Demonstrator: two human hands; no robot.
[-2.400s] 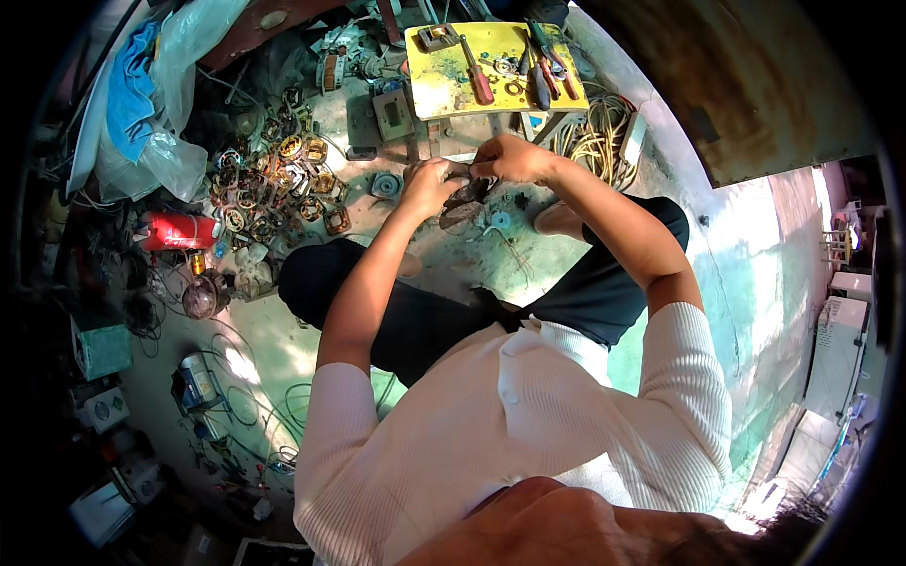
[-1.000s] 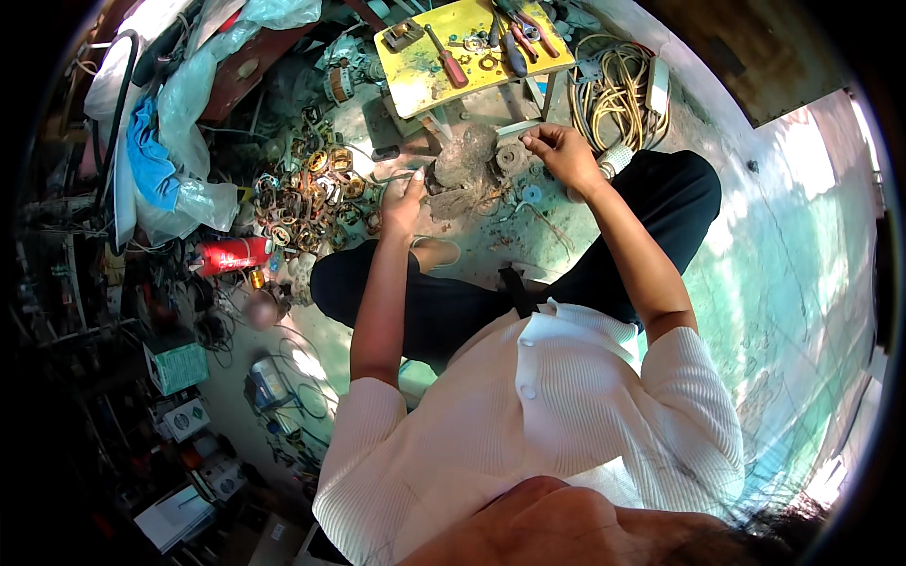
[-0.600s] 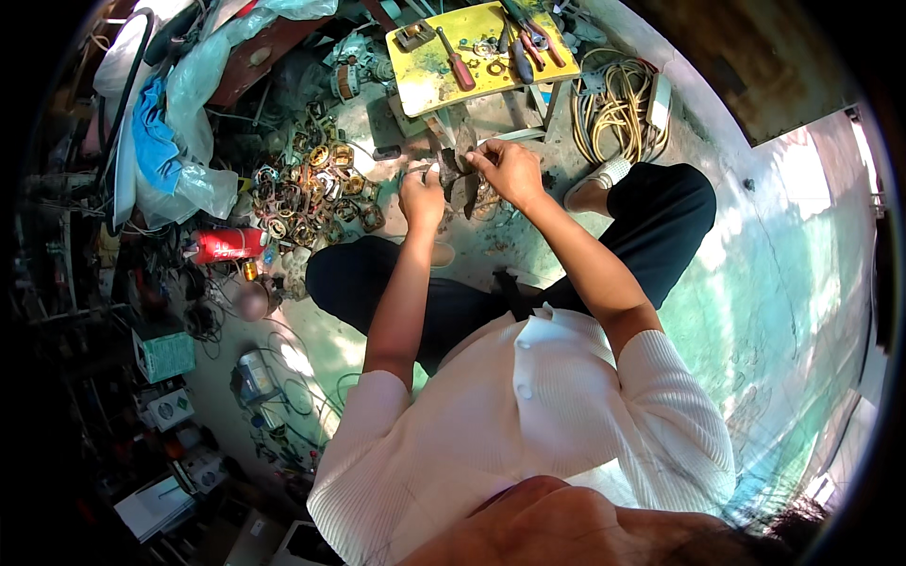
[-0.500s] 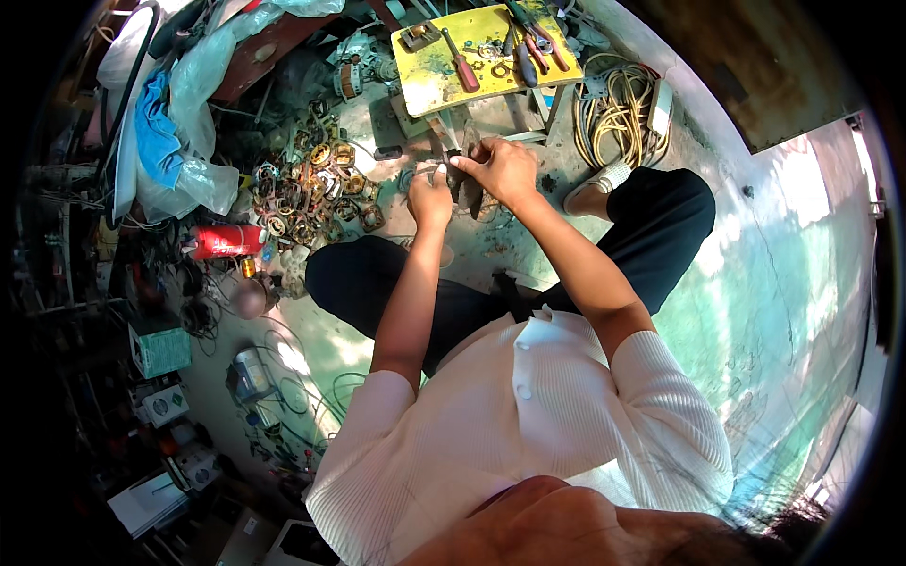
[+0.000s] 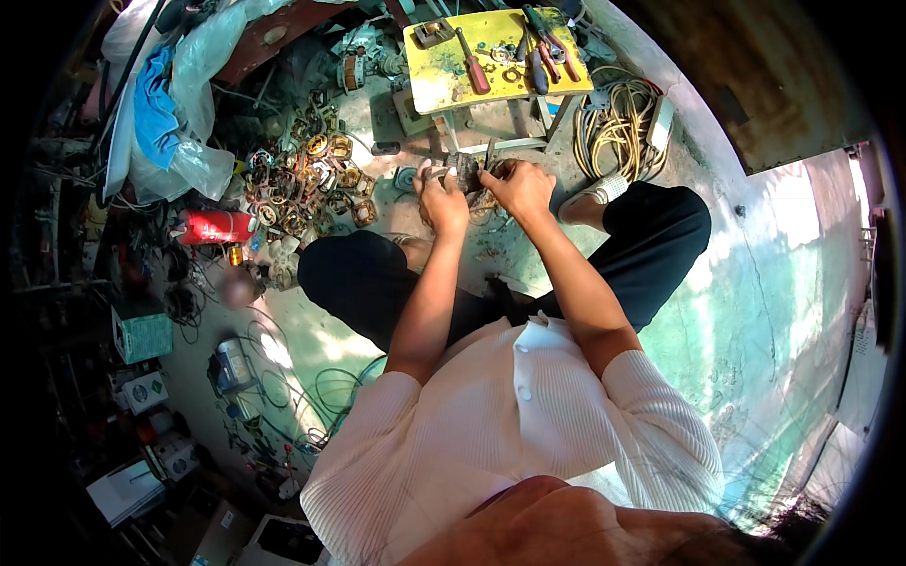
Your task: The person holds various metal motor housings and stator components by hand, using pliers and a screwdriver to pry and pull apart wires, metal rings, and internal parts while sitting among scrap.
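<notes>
Low in front of me, between my knees, both hands are closed around a dark, rough metal part (image 5: 464,172). My left hand (image 5: 442,200) grips its left side, fingers curled round it. On the other side, my right hand (image 5: 525,189) has its thumb and fingers pinched at the part's edge. A thin upright piece sticks up between the hands; whether it belongs to the part I cannot tell. My fingers hide much of the part. Just beyond stands a small yellow-topped table (image 5: 444,92), bearing a red-handled screwdriver (image 5: 476,74), pliers (image 5: 563,61) and small loose metal pieces.
Left of my hands lies a heap of copper-wound motor parts (image 5: 316,165). A red container (image 5: 215,226) and a blue cloth (image 5: 155,118) are farther left. Coiled yellowish cable (image 5: 618,123) rests at the right. A brown panel edge (image 5: 755,94) juts in at the upper right.
My hands have drawn slightly closer to me, and the left has shifted right. The metal part has turned, showing a broader face. My head view has shifted a little.
</notes>
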